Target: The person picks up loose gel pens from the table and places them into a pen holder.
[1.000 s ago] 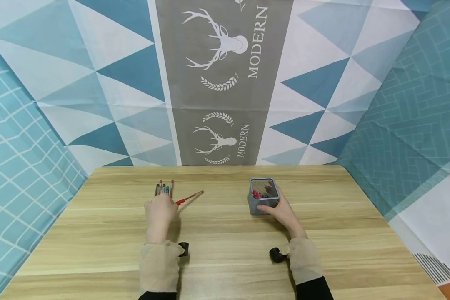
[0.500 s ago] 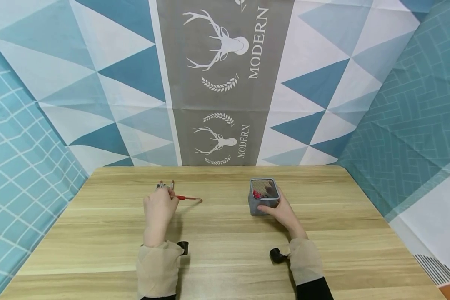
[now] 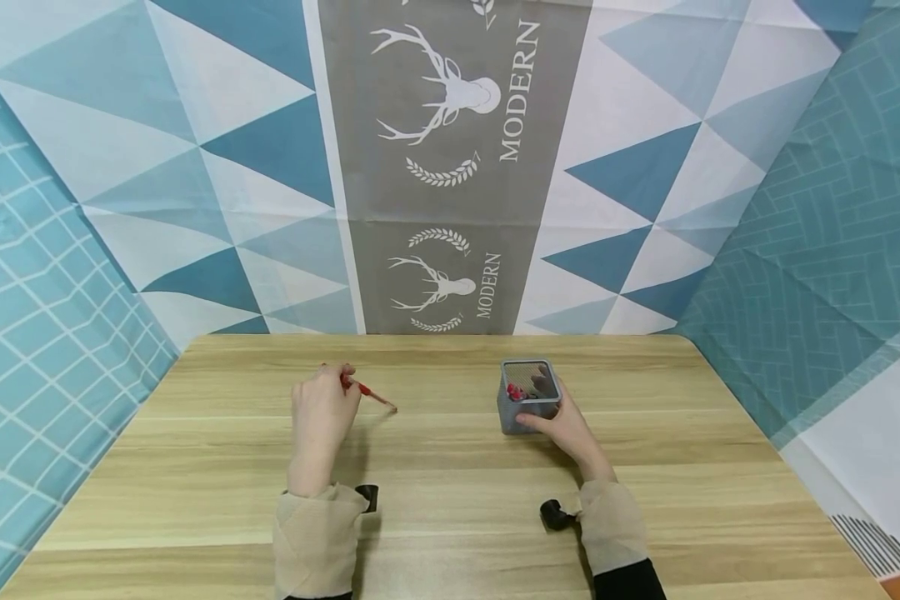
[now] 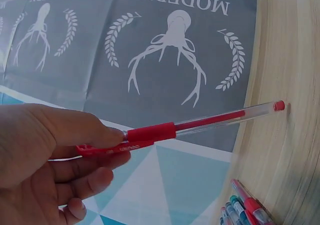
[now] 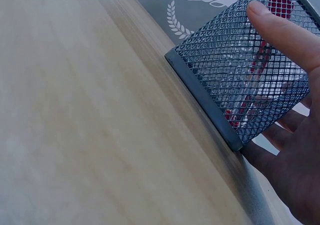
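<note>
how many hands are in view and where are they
2: the left hand, at the table's left, pinches a red pen; the right hand grips the mesh pen holder.

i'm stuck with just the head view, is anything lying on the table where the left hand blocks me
Observer: Yes, the left wrist view shows several pens bunched together on the table.
Operator: ok and the red pen in the left hand, what's its barrel like
Observer: Clear, with a red refill showing inside.
Operator: anything visible through the side of the mesh holder
Observer: Yes, the right wrist view shows red pen parts reaching down near its bottom band.
</note>
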A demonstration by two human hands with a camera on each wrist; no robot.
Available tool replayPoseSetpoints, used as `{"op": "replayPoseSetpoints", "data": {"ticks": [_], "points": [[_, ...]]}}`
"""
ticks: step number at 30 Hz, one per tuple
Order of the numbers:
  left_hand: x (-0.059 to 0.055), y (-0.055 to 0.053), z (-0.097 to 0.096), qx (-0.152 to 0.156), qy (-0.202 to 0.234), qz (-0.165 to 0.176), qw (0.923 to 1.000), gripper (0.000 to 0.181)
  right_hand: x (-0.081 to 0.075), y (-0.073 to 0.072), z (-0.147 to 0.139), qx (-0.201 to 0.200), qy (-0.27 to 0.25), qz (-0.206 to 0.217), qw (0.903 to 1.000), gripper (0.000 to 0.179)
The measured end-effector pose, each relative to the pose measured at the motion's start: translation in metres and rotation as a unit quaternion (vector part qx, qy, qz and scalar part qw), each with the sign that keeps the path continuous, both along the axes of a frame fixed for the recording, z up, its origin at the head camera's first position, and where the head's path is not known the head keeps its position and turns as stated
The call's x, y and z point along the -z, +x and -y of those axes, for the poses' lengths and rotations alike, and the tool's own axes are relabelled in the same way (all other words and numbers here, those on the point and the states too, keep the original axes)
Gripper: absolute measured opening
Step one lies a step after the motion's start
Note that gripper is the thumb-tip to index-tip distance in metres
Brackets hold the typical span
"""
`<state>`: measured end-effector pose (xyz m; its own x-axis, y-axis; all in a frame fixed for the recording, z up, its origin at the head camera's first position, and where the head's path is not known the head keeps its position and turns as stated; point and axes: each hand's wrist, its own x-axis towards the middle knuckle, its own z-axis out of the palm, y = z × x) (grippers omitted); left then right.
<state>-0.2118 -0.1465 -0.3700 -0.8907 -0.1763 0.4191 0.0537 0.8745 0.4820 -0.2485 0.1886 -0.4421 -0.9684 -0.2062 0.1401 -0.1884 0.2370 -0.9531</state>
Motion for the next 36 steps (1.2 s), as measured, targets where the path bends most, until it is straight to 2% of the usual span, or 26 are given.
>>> {"op": "replayPoseSetpoints", "data": {"ticks": [11,22,36], "points": [[-0.007,0.002,-0.004,-0.005,-0.007,-0.080,0.9967,0.016,-0.002,0.000,0.000,0.001,0.001,-0.002,1.0000,0.087],[-0.006,0.001,-0.006,-0.001,-0.017,-0.104,0.9944,0.027,-0.001,0.000,0.000,-0.001,0.002,-0.002,1.0000,0.087],[-0.012,0.003,-0.012,0.004,0.009,-0.143,0.9896,0.026,0.001,-0.001,0.000,0.003,0.009,-0.006,0.9999,0.087]]}}
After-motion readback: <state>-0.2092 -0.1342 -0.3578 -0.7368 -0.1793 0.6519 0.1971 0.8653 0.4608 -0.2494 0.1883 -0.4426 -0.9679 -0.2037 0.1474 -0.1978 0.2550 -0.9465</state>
